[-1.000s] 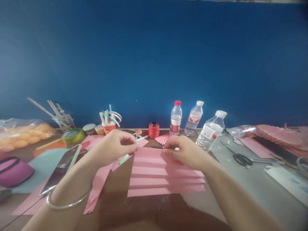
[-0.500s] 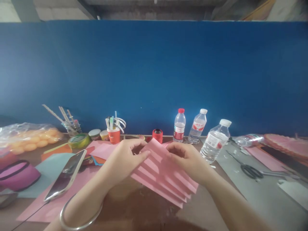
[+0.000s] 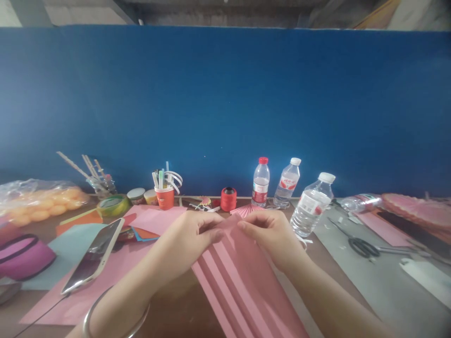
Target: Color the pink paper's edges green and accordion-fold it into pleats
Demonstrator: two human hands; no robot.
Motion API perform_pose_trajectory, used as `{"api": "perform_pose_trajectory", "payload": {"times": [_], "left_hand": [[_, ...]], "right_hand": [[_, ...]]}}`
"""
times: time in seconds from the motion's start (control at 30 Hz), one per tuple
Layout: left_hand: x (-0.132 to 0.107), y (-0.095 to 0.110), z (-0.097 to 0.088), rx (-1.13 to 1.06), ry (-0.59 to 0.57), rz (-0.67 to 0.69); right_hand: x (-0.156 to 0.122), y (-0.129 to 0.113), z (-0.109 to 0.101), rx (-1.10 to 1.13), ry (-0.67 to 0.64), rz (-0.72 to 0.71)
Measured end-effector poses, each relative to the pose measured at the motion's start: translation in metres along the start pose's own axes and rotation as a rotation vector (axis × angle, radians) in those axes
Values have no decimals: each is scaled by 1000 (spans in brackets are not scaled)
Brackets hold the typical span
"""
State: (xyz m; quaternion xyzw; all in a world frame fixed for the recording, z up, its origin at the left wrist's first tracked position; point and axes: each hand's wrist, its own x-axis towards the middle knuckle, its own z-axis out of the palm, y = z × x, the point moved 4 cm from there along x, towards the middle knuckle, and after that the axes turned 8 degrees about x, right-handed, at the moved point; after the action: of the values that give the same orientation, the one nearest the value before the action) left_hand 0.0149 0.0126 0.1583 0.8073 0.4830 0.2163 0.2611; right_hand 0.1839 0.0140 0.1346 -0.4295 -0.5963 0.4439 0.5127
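Observation:
Between my two hands hangs a pink sheet of paper (image 3: 243,277) with several parallel pleats running down its length. My left hand (image 3: 195,239) pinches its upper left edge between thumb and fingers. Close to the top corner, my right hand (image 3: 269,232) grips the sheet with thumb and index finger. The lower end of the sheet runs out of view at the bottom. Behind my hands lies a pink folded paper fan (image 3: 245,209), partly covered by them. A spool of red thread (image 3: 228,200) stands just behind it.
Three water bottles, one of them large (image 3: 313,205), stand at the right. Scissors (image 3: 362,245) lie on a grey mat (image 3: 338,267). On the left are a phone (image 3: 93,256), coloured papers (image 3: 155,219), a tape roll (image 3: 113,205) and a cup of pens (image 3: 165,199).
The pleated sheet has swung round, and its lower end now points toward me and out of view. My right hand has shifted its hold toward the top. The fan behind shows more.

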Motion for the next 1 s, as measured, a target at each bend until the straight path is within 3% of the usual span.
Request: {"api": "perform_pose_trajectory", "payload": {"times": [0.27,0.53,0.63,0.8,0.93,1.0], "left_hand": [[1,-1,0,66,19,33],[7,-2,1,59,118,-7],[7,-9,-14,45,214,-13],[-1,-30,-55,50,432,-43],[-8,-39,-73,32,513,-68],[-13,-40,-80,13,618,-92]], "right_hand": [[1,2,6,20,-37,42],[-3,7,22,33,-108,10],[-2,6,20,-7,-119,18],[2,1,9,-148,-162,61],[5,-2,0,-214,-186,23],[7,-2,-6,-227,-191,17]]}}
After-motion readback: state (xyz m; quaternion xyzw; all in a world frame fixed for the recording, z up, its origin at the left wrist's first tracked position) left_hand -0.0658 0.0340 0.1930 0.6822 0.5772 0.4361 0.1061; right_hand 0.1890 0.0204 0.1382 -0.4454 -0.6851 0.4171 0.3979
